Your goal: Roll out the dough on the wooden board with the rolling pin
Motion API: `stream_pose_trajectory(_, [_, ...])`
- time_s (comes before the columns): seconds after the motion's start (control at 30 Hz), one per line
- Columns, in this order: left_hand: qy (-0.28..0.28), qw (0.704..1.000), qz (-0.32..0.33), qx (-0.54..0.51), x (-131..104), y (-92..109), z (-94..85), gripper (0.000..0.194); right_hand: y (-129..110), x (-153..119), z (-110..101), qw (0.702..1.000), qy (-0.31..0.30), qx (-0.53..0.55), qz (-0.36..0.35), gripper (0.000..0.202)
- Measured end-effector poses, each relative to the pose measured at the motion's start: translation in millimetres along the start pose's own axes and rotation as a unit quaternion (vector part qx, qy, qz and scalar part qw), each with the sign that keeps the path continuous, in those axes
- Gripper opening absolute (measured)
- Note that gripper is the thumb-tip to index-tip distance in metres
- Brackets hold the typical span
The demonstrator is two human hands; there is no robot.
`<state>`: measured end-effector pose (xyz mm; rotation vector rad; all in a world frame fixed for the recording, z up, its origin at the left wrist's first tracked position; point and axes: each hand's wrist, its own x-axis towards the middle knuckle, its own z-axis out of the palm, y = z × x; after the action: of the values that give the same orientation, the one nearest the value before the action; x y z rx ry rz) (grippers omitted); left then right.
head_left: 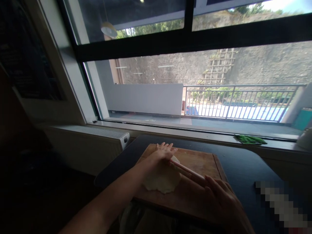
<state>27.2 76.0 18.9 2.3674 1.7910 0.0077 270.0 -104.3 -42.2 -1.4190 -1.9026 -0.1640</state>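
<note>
A flat, pale sheet of dough [162, 182] with an uneven edge lies on a wooden cutting board [200, 160]. Across the dough's right side runs a thin rolling pin [188, 170], slanting down to the right. My right hand [218, 191] is closed around the pin's near right end. At the pin's far end is my left hand [165, 151], palm down with its fingers stretched out and spread. It lies over the far part of the dough; whether its palm presses on the pin or the dough is hidden. My left forearm covers the dough's left part.
The board sits on a dark table [246, 167] with rounded corners. Behind it is a windowsill [207, 134] with a green cloth [251, 139]. A white radiator [97, 139] stands at left. A pixelated object [280, 204] lies at the table's right.
</note>
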Motion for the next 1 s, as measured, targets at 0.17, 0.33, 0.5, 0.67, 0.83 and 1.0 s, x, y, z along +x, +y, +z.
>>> stream_pose_trajectory(0.17, [0.054,0.998,-0.027,-0.013,34,17,-2.9,0.069,1,-2,8,0.998,0.044,-0.005,0.037,0.037])
stream_pose_trajectory(0.33, [0.042,0.999,0.012,0.012,-14,-5,3.4,0.065,-11,0,-2,0.999,0.018,0.027,0.02,0.032])
stream_pose_trajectory(0.5, [0.075,0.996,0.041,0.041,-81,-36,11.5,0.062,-25,2,-15,0.998,-0.007,0.057,0.011,0.03])
stream_pose_trajectory(0.67, [0.071,0.996,0.028,0.047,-64,-30,9.1,0.059,-19,2,-10,0.998,-0.012,0.059,0.011,0.03])
stream_pose_trajectory(0.83, [-0.001,1.0,-0.017,0.002,8,8,-2.3,0.067,-1,-2,4,0.999,0.019,0.02,0.044,0.033])
stream_pose_trajectory(1.0, [0.011,1.0,-0.012,-0.008,24,20,-5.1,0.067,3,-5,8,0.999,0.031,0.014,0.034,0.033])
